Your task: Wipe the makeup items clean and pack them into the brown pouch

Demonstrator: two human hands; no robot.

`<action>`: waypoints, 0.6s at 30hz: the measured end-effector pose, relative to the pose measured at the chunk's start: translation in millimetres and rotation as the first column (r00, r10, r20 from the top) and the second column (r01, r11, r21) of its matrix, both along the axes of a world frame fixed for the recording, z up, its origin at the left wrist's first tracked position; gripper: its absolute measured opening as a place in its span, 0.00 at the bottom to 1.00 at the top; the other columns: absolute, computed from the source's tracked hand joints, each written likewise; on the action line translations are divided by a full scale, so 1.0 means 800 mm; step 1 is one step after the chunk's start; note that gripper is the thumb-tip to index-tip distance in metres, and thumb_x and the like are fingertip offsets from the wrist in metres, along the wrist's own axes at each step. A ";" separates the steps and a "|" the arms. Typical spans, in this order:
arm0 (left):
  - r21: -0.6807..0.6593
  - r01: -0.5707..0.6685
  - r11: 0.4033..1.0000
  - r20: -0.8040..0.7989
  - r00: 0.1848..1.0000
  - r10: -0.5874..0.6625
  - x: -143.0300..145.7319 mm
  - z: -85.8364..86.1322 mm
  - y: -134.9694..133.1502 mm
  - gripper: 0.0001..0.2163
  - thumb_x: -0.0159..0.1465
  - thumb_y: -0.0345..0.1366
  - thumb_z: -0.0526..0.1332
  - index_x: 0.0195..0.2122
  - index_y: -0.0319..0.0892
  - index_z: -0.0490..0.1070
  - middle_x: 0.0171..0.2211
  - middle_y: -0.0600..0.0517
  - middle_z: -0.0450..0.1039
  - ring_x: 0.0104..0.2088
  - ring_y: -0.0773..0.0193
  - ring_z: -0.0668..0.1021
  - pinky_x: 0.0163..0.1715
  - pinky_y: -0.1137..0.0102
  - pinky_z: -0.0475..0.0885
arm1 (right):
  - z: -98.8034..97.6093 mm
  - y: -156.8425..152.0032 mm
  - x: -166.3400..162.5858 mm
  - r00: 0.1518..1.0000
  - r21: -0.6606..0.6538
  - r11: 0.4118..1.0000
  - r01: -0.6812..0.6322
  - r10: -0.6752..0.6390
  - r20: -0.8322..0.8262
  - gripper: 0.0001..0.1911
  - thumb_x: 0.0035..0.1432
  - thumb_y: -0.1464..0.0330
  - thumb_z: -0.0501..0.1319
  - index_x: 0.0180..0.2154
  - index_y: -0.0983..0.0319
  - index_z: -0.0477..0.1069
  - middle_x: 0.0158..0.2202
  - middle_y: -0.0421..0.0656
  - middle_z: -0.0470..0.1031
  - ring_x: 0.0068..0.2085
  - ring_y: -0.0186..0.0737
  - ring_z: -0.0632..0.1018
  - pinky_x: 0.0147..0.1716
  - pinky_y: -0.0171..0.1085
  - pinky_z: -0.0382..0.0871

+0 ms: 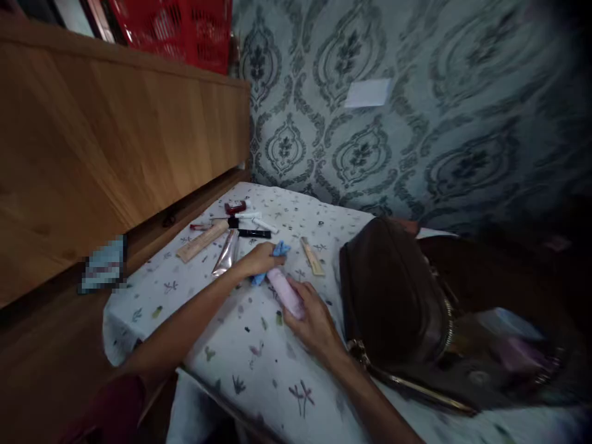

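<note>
The biggest thing is the wall (296,102), with curly gray leaf shapes all over it. Next comes the brown wooden cabinet (115,129) on the left side. The desk (259,351) has a white cover with little plants on it, and it sits by the wall. A big dark brown bag (379,290) lies on the right part of the desk, with its zip open and some things inside that are too dark to make out. A red basket (176,31) with holes sits up high, behind the top of the cabinet. Two hands are over the middle of the desk. The right hand (312,311) is wrapped around the near end of a pale pink bottle (285,291), which leans between the hands. The left hand (259,259) grips a bunched-up blue cloth (280,248) at the bottle's far end. Near the left hand lie a long tan tube (203,240) and a shiny silver tube (226,253). A short yellowish tube (312,256) lies alone between the cloth and the bag. Behind the left hand are a little dark red bottle (235,208), a black stick (255,234) and thin white sticks (265,226)
</note>
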State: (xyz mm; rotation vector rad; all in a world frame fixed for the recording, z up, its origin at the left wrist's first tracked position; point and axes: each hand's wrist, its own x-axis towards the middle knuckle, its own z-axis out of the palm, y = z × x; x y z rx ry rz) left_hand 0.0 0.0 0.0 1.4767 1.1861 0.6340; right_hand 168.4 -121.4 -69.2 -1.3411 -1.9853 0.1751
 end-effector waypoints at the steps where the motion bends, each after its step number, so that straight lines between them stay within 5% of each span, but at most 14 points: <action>1: -0.020 0.013 1.000 0.004 1.000 -0.013 -0.003 -0.002 -0.001 0.04 0.49 0.31 0.71 0.23 0.39 0.77 0.19 0.57 0.69 0.27 0.65 0.69 0.27 0.71 0.58 | 0.003 -0.003 0.000 0.998 -0.004 1.000 0.006 -0.006 0.063 0.29 0.55 0.72 0.59 0.60 0.65 0.70 0.45 0.50 0.75 0.43 0.47 0.80 0.40 0.41 0.79; 6: -0.162 0.089 0.983 0.148 0.987 -0.065 -0.019 -0.008 -0.005 0.12 0.51 0.37 0.71 0.34 0.37 0.80 0.23 0.54 0.74 0.24 0.65 0.73 0.25 0.72 0.64 | 0.013 -0.013 0.003 0.984 -0.024 1.000 0.001 0.003 0.180 0.30 0.56 0.73 0.58 0.61 0.58 0.70 0.46 0.48 0.75 0.37 0.45 0.80 0.32 0.41 0.77; 11: -0.247 0.127 0.961 0.415 0.910 -0.014 -0.013 -0.012 -0.014 0.17 0.59 0.49 0.67 0.36 0.37 0.77 0.29 0.47 0.78 0.29 0.60 0.80 0.33 0.68 0.75 | 0.014 -0.009 -0.002 0.974 -0.039 0.999 -0.034 0.024 -0.225 0.26 0.55 0.71 0.60 0.57 0.57 0.72 0.46 0.47 0.76 0.43 0.46 0.80 0.42 0.42 0.77; 14: -0.282 0.066 0.957 0.560 0.822 0.108 0.001 -0.012 -0.023 0.18 0.64 0.51 0.63 0.35 0.38 0.75 0.31 0.46 0.79 0.35 0.58 0.82 0.39 0.66 0.78 | 0.021 -0.005 -0.009 0.832 -0.143 0.986 -0.084 -0.010 -0.554 0.23 0.52 0.68 0.64 0.52 0.59 0.75 0.47 0.47 0.78 0.47 0.47 0.79 0.48 0.43 0.74; 18: -0.382 -0.070 0.921 0.687 0.645 0.334 0.019 -0.008 -0.037 0.19 0.66 0.51 0.62 0.41 0.38 0.77 0.35 0.45 0.81 0.40 0.54 0.83 0.41 0.63 0.79 | 0.038 -0.006 -0.016 0.588 -0.336 0.918 -0.210 -0.156 -0.793 0.23 0.48 0.63 0.69 0.48 0.60 0.76 0.42 0.43 0.80 0.39 0.42 0.78 0.39 0.38 0.73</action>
